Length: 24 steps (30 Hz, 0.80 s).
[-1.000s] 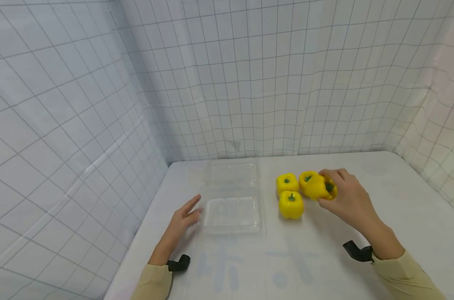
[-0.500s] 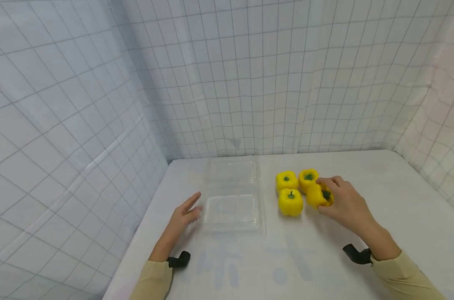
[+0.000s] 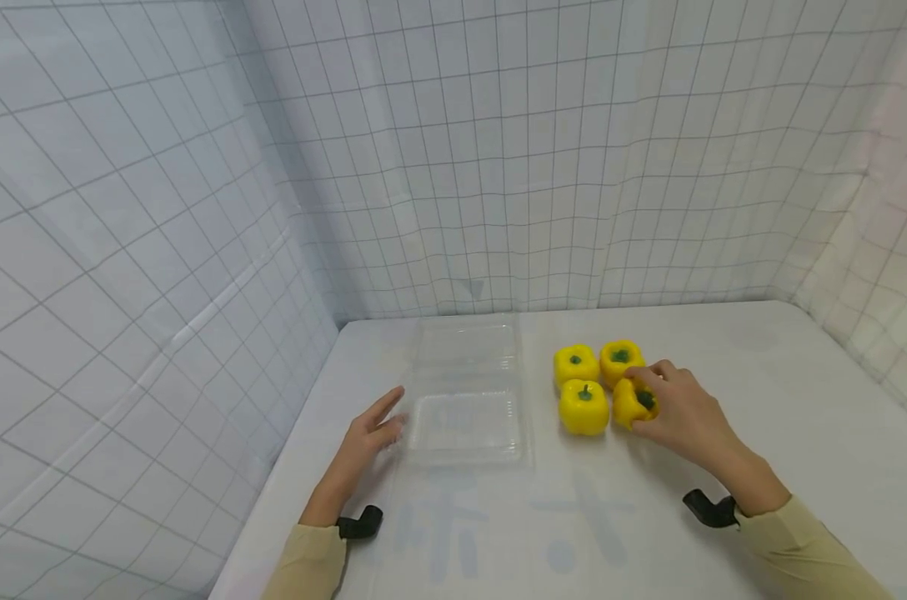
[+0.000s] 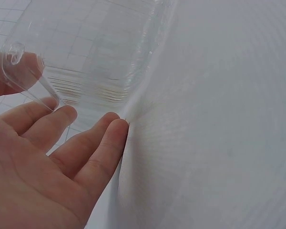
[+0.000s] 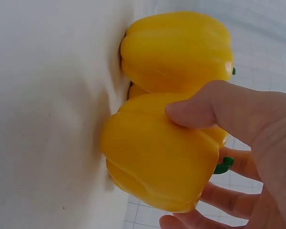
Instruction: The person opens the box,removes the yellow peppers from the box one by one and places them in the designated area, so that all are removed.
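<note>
1. Right hand point(image 3: 682, 412): we see it curled round a yellow pepper point(image 3: 631, 402), thumb on one side and fingers on the other, the fruit tilted with its green stem turned toward the palm. The right wrist view shows the same held pepper point(image 5: 162, 157) low against the white table point(image 3: 799, 392), touching or nearly touching the cloth; we cannot tell which.

2. Left hand point(image 3: 367, 437): we find it flat on the table with fingers straight and relaxed, holding nothing. In the left wrist view its fingertips point(image 4: 115, 125) lie just beside the near corner of the clear plastic clamshell tray point(image 4: 93, 57).

3. Progress, as we judge it: the tray point(image 3: 464, 425) lies opened out, its lid half point(image 3: 464, 346) folded back toward the wall, and neither half holds a pepper. All the fruit stands to the right of the tray, apart from it. We read the loading as not yet begun: one pepper is in the grip, none is placed.

4. Count: we tally four yellow peppers, namely the held one, a front pepper point(image 3: 583, 407) just beside it, and two rear peppers point(image 3: 575, 364) point(image 3: 620, 357) side by side behind. One tray, of two hinged halves. Two hands, each with a black wrist mount point(image 3: 359, 524).
</note>
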{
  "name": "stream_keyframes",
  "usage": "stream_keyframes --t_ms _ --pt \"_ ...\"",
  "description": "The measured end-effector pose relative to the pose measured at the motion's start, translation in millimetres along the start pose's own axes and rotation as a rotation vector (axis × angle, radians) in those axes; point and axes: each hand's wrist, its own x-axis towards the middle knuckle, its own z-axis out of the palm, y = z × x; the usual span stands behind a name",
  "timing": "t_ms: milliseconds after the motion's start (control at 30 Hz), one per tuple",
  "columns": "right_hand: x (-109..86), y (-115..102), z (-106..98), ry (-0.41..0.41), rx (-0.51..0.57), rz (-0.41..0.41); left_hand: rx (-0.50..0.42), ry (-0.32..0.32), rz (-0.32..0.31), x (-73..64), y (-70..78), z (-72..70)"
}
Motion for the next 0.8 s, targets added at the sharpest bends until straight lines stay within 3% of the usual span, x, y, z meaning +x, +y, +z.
stream_keyframes --t_ms 367,800 --pt "2.0 0.0 7.6 -0.04 0.006 -0.03 0.003 0.001 -0.002 -0.3 1.2 1.8" --pt "-0.7 -2.6 8.8 -0.022 -0.014 -0.046 0.018 0.005 0.006 -0.5 2.1 1.6"
